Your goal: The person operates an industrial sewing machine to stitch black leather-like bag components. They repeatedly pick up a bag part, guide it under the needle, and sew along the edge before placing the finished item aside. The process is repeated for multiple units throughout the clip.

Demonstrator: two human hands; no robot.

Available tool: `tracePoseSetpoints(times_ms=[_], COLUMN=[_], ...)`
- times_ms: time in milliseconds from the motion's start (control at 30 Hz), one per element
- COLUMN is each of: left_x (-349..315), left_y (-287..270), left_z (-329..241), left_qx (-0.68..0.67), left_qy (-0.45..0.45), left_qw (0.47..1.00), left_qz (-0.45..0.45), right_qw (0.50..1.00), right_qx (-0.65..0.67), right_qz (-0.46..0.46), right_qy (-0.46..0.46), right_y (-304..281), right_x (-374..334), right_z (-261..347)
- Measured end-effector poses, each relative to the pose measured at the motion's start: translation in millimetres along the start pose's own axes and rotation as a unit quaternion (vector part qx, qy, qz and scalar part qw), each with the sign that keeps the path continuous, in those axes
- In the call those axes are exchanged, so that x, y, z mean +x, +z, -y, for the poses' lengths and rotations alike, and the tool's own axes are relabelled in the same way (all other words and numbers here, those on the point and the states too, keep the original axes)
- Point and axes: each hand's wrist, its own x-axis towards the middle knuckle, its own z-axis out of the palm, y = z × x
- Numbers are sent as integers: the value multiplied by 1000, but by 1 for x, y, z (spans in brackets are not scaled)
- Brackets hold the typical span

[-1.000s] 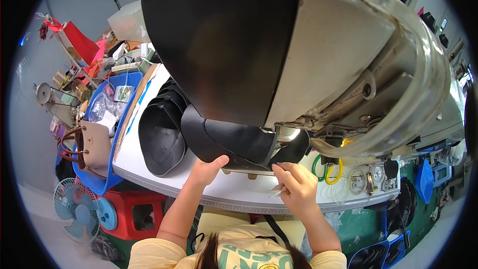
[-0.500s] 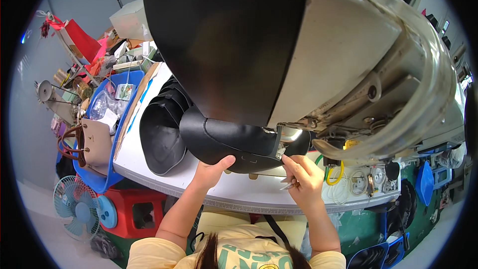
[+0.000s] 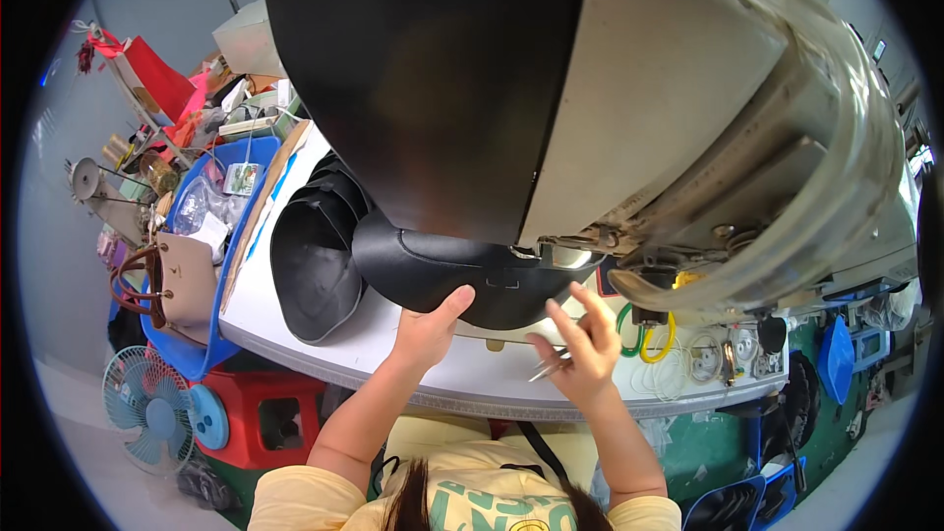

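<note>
A black leather piece (image 3: 433, 270) lies on the white table (image 3: 462, 388) under the foot of a large grey sewing machine (image 3: 669, 98). My left hand (image 3: 425, 332) grips its near edge, thumb on top. My right hand (image 3: 582, 352) hovers just right of it, below the needle area, fingers spread. It holds a small metal snipping tool (image 3: 547, 370) against the palm. The needle itself is hidden by the machine head.
A stack of curved black leather pieces (image 3: 307, 270) sits left of the machine. Further left are a blue bin (image 3: 202, 236) of small parts and a tan handbag (image 3: 177, 280). Yellow and green rings (image 3: 649, 334) hang at the right. A fan (image 3: 147, 408) and a red stool (image 3: 265, 413) stand below.
My right hand had reached up to the presser foot and has now dropped back a little with its fingers spread. My left hand keeps its hold on the black piece.
</note>
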Motion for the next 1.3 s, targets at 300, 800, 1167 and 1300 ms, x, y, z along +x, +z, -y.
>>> tracePoseSetpoints(times_ms=[300, 800, 1167, 1300], left_x=[2, 18, -41, -50], left_y=[1, -46, -41, -34], left_z=[7, -24, -31, -20], left_qx=[-20, -210, 31, 71], left_qy=[-37, -207, -119, -94], left_qw=[999, 955, 990, 990], left_qz=[-7, 17, 71, 79], right_qw=[993, 997, 993, 993], right_qx=[-100, -52, -82, -43], right_qz=[39, 44, 84, 106], right_qy=[-40, -33, -26, 14], right_y=[16, -5, -22, -25], right_x=[5, 27, 32, 34], right_z=[11, 9, 6, 4])
